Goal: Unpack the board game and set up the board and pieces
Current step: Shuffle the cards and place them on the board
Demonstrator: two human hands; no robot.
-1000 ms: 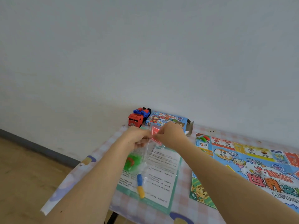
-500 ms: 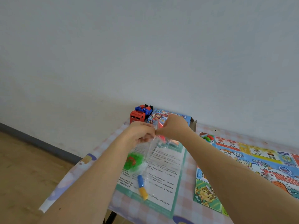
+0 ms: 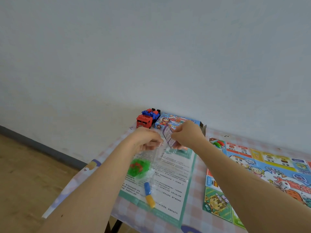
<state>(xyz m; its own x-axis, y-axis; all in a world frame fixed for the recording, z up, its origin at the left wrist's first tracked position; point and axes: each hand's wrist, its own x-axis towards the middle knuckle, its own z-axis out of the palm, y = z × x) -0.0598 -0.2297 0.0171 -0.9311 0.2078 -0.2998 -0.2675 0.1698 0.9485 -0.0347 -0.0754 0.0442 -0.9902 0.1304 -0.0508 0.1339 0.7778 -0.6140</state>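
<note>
My left hand (image 3: 146, 140) pinches the edge of a clear plastic bag (image 3: 159, 155) above the table. My right hand (image 3: 186, 135) grips a small stack of cards (image 3: 168, 134) at the bag's mouth. Below lies the rule sheet (image 3: 170, 179) with green houses in plastic (image 3: 138, 168) and a blue and a yellow pawn (image 3: 148, 194) on it. The colourful game board (image 3: 262, 167) lies unfolded at the right, with a white die (image 3: 284, 185) and red and green pawns (image 3: 218, 143) on it. The game box (image 3: 170, 121) sits behind my hands.
A red and blue toy truck (image 3: 147, 118) stands beside the box at the table's far corner against the white wall. The table's left edge (image 3: 75, 179) drops to a wooden floor. A checked tablecloth (image 3: 196, 195) covers the table.
My right hand has drawn the cards up and right out of the bag, turning them so their printed face shows. My left hand stays on the bag. The view shifted slightly.
</note>
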